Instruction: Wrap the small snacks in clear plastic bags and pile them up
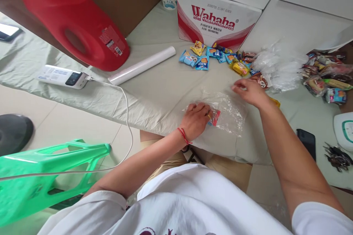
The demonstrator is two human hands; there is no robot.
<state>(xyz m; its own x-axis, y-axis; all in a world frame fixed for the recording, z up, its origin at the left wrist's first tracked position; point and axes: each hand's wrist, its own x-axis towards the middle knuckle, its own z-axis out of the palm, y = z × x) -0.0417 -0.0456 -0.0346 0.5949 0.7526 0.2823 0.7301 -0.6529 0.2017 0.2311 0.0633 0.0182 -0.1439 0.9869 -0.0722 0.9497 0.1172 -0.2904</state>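
Note:
My left hand [197, 118] is closed over a clear plastic bag [233, 112] on the cloth-covered table. Beside its fingertips, a small red-ended packet [215, 118] shows through the film; the rest is under the hand. My right hand [249, 91] hovers to the right of the bag, fingers loosely bent and apart, with nothing visible in them. Just behind it are a brown snack packet [259, 80] and a yellow-wrapped snack [239, 67]. Several blue snack packets [202, 63] lie farther back, with a yellow cookie packet [198, 48] among them.
A heap of clear plastic bags [281, 64] lies right of the snacks, beside a larger snack pile [328, 69]. A Wahaha carton [215, 18] stands behind. Leftward are a plastic film roll [143, 66], red jug [79, 25] and cabled power bank [63, 77]. A phone [306, 142] lies right.

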